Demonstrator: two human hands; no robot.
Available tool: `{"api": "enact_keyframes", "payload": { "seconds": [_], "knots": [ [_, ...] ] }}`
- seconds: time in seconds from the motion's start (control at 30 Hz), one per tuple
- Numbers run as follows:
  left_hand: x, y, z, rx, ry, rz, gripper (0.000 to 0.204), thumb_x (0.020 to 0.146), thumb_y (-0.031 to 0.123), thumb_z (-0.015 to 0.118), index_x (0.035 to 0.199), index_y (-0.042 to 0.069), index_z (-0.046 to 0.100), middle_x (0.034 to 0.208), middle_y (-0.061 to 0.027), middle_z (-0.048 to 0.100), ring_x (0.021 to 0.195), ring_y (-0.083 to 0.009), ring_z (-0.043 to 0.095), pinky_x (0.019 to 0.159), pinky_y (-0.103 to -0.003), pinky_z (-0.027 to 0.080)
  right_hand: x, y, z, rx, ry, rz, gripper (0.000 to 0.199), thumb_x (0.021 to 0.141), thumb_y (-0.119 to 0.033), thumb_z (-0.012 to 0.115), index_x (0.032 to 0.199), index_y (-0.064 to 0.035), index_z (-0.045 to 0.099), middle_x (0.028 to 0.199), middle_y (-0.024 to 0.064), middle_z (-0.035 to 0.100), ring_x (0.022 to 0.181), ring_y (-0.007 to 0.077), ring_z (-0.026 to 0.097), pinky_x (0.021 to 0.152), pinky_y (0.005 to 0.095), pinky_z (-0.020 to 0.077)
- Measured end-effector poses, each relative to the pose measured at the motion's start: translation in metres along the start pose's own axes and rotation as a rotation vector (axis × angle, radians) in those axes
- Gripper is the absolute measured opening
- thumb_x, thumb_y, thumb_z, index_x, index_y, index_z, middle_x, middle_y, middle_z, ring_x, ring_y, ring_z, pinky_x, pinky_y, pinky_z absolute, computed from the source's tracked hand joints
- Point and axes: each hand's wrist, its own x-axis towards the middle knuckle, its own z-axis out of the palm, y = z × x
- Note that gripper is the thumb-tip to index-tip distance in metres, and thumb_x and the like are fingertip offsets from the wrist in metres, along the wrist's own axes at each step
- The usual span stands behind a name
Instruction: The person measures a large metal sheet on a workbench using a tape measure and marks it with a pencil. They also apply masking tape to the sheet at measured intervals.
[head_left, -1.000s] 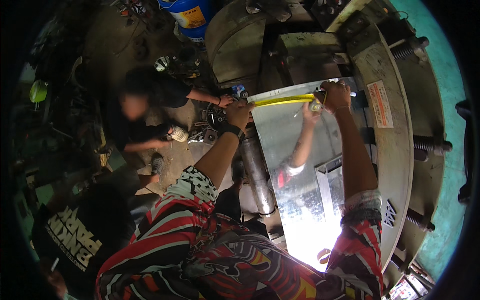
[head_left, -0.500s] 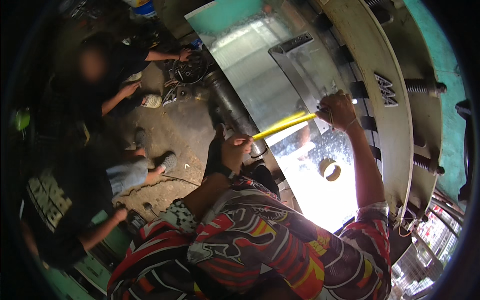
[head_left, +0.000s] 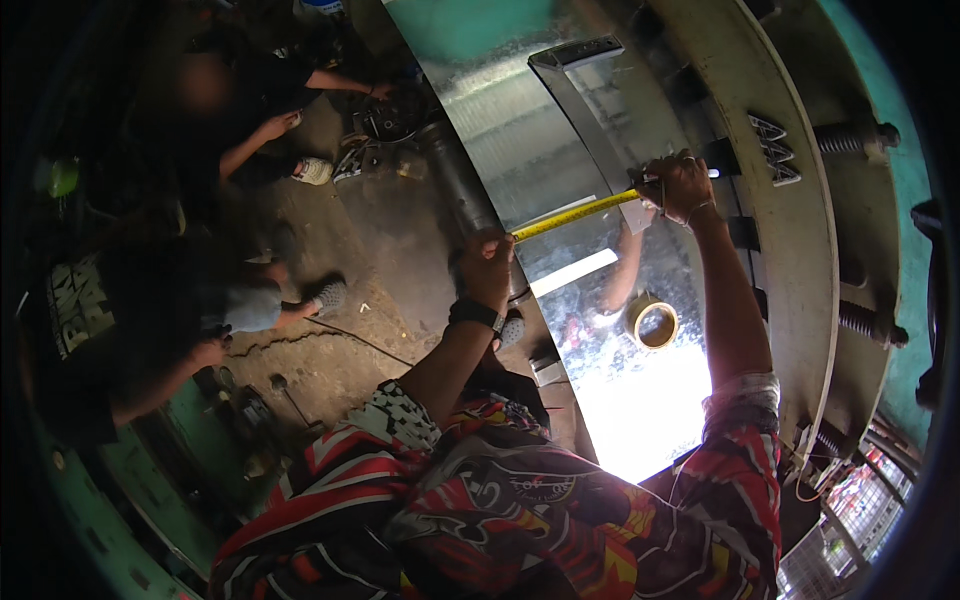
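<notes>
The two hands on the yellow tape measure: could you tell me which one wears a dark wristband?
The left hand, at the tape measure's near end by the shiny metal sheet's edge. The right hand, at its far end, has no dark band.

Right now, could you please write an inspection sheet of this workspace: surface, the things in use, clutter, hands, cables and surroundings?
Surface: shiny metal sheet, strong glare at its near end.
Things in use: yellow tape measure stretched across the sheet between both hands.
Clutter: roll of tape lying on the sheet; small tools on the floor.
Hands: left hand holds the tape end at the sheet's left edge; right hand holds the other end at the right edge.
Cables: thin cable on the floor.
Surroundings: heavy green machine frame with bolts; two other people sitting on the floor at left.
</notes>
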Motion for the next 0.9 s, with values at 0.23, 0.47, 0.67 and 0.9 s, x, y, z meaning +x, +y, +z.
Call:
{"api": "enact_keyframes", "payload": {
  "seconds": [0.23, 0.47, 0.67, 0.9],
  "knots": [
    [0.008, 0.003, 0.010, 0.015, -0.039, -0.066, 0.027, 0.092, 0.012, 0.076, 0.114, 0.001, 0.064, 0.095, -0.0084, 0.070, 0.083, -0.0141, 0.065, 0.075, -0.032, 0.053, -0.005, 0.005, 0.008, 0.027, 0.021, -0.021, 0.026, 0.094, -0.046, 0.058, 0.103, -0.0286, 0.075, 0.104, -0.0011, 0.075, 0.111, 0.0306, 0.063, 0.097, 0.0466, 0.0463],
    [0.010, 0.009, 0.039, -0.151, -0.070, -0.016, 0.040, 0.086, 0.015, 0.086, 0.115, -0.002, 0.066, 0.104, -0.0101, 0.072, 0.090, -0.0174, 0.067, 0.085, -0.033, 0.053, -0.004, 0.017, 0.026, 0.146, 0.184, -0.009, 0.028, 0.089, -0.050, 0.065, 0.098, -0.0263, 0.077, 0.102, 0.0009, 0.075, 0.109, 0.0317, 0.063, 0.093, 0.0463, 0.0478],
    [0.002, 0.024, 0.055, -0.060, 0.089, -0.035, 0.050, 0.079, 0.019, 0.092, 0.112, -0.007, 0.064, 0.104, -0.0138, 0.071, 0.090, -0.0189, 0.066, 0.083, -0.035, 0.053, -0.024, 0.012, 0.037, 0.245, 0.499, -0.079, 0.031, 0.082, -0.042, 0.082, 0.103, -0.0196, 0.078, 0.097, 0.0039, 0.073, 0.101, 0.0292, 0.063, 0.088, 0.0446, 0.0461],
    [0.001, 0.026, 0.061, 0.007, 0.130, -0.017, 0.054, 0.078, 0.018, 0.092, 0.115, -0.007, 0.062, 0.103, -0.0148, 0.069, 0.089, -0.0217, 0.067, 0.083, -0.036, 0.054, -0.033, -0.005, 0.044, 0.181, 0.552, 0.006, 0.020, 0.086, -0.038, 0.077, 0.100, -0.0231, 0.076, 0.117, -0.0039, 0.068, 0.114, 0.0297, 0.058, 0.087, 0.0444, 0.0453]
  ]
}}
